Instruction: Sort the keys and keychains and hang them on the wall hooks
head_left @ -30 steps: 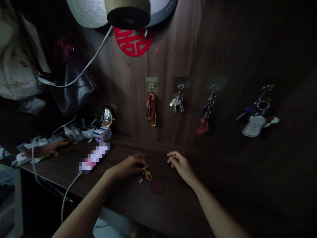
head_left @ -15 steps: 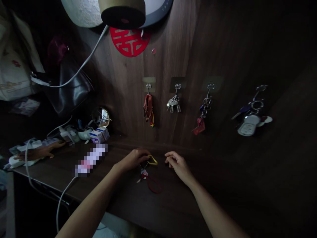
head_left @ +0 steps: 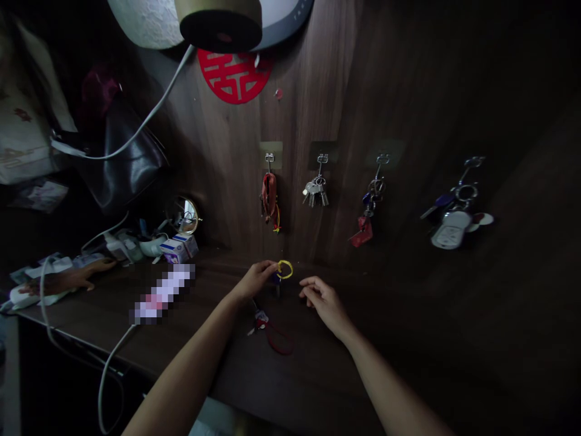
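Pinched in my left hand [head_left: 258, 280] is a yellow key ring [head_left: 285, 270], with a dark blue-headed key [head_left: 278, 282] hanging below it. My right hand [head_left: 320, 295] is just to the right of the ring, apart from it, with its fingers loosely curved and nothing seen in them. On the wooden surface below my left hand lies a bunch of keys [head_left: 259, 321] with a red cord loop [head_left: 279, 346].
Wall hooks carry a reddish pouch [head_left: 269, 197], silver keys [head_left: 316, 192], keys with a red tag [head_left: 363, 230] and keys with a white remote [head_left: 451, 231]. Leftward are a blurred-out phone-like item [head_left: 163, 295], small boxes [head_left: 179, 247], a mirror [head_left: 187, 215] and a white cable [head_left: 103, 378].
My left hand has lifted the yellow ring up off the surface, raising it toward the wall. The red-corded keys stay lying there. My right hand has hardly moved.
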`<state>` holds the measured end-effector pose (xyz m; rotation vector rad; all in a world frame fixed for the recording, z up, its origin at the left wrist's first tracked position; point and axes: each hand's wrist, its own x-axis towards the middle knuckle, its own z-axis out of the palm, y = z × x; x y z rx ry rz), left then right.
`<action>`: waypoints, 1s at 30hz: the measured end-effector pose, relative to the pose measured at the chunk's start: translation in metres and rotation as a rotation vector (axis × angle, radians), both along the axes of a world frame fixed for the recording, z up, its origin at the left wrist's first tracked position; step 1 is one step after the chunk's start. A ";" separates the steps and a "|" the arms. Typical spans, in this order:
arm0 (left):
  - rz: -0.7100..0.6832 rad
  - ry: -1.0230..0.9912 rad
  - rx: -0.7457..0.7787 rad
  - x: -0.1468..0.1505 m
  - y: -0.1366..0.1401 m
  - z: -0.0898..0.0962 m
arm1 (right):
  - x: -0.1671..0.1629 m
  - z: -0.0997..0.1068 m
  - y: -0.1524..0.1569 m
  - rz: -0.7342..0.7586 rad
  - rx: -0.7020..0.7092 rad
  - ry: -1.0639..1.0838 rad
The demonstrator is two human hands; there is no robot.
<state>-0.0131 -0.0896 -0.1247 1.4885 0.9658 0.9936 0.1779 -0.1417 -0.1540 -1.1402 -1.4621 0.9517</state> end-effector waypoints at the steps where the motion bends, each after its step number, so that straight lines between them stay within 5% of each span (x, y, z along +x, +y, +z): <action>1: -0.001 -0.068 -0.063 0.002 -0.001 0.000 | 0.000 0.000 0.000 -0.001 0.003 0.004; 12: -0.011 -0.511 -0.396 0.023 -0.015 0.005 | -0.003 0.001 -0.006 -0.017 0.027 0.106; 30: -0.074 -0.557 -0.348 0.037 -0.030 -0.012 | -0.011 0.012 -0.021 -0.099 0.133 0.121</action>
